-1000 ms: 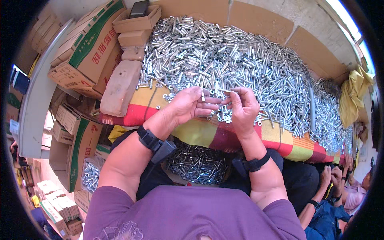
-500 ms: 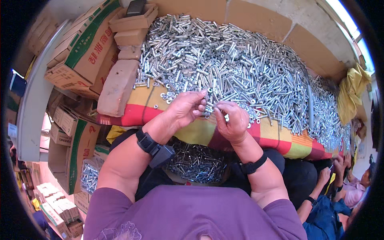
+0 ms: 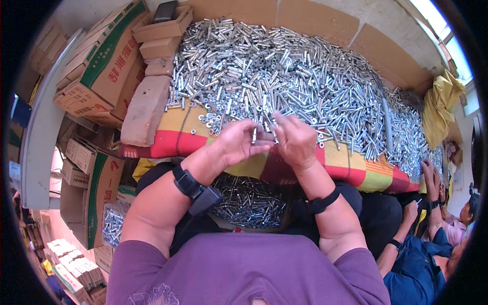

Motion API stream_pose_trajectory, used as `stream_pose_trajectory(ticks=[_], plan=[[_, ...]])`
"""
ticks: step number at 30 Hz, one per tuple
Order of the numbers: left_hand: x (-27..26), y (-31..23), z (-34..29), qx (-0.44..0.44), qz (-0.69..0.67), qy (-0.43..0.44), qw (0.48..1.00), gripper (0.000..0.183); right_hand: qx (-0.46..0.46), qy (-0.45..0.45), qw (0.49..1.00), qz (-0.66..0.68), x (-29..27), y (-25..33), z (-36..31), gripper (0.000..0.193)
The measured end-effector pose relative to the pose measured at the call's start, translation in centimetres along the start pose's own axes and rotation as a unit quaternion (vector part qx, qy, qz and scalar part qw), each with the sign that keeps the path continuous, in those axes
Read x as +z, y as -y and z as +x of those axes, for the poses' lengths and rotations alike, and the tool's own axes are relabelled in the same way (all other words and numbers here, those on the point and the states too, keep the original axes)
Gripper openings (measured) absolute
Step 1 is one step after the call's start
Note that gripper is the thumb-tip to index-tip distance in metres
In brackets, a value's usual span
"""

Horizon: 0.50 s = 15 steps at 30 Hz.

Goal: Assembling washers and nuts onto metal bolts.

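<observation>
In front of me, at the near edge of a big heap of silver bolts and metal sleeves (image 3: 284,71), both my hands work close together. My left hand (image 3: 243,142) has its palm turned up, its fingers curled round a small silver bolt (image 3: 254,135) that stands nearly upright. Just to its right is my right hand (image 3: 296,140), back up, fingers pointing at the left one. Motion smears its fingertips, so whether they hold anything cannot be made out. Loose nuts and washers (image 3: 209,121) lie left of the hands on a checked cloth (image 3: 178,142).
A brick-like block (image 3: 147,109) and stacked cartons (image 3: 99,76) border the heap on the left. Below the cloth's edge sits a container of darker bolts (image 3: 249,203). A grey tube (image 3: 387,124) lies on the heap. Co-workers (image 3: 419,264) sit at the right; yellow cloth (image 3: 443,107) hangs there.
My right hand has lifted its fingers up and forward from the pinch beside the left hand. My left hand has shifted slightly right, with the bolt now upright. The view has shifted slightly.
</observation>
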<state>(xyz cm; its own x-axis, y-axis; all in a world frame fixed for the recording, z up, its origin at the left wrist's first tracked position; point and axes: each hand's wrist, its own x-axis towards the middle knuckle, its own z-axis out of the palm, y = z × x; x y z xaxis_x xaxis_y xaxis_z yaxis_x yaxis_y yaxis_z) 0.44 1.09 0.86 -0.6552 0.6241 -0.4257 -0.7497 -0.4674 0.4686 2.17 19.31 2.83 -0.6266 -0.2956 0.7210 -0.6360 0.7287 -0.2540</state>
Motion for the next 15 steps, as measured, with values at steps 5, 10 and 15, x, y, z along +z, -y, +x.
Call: stream_pose_trajectory(ticks=[5, 10, 15], plan=[[-1.0, -3.3, 1.2, 0.187, 0.264, -0.136, 0.936, 0.017, 0.07, 0.155, 0.979, -0.112, 0.4, -3.2, -0.3, 0.004], [0.7, -3.7, 2.4, 0.267, 0.707, -0.308, 0.578, 0.022, 0.054, 0.184, 0.973, -0.126, 1.2, -3.1, 0.0, 0.009], [1.8, -2.9, 4.0, 0.175, 0.785, -0.321, 0.501, 0.029, 0.059, 0.154, 0.982, -0.098, 0.3, -3.4, 0.2, 0.003]])
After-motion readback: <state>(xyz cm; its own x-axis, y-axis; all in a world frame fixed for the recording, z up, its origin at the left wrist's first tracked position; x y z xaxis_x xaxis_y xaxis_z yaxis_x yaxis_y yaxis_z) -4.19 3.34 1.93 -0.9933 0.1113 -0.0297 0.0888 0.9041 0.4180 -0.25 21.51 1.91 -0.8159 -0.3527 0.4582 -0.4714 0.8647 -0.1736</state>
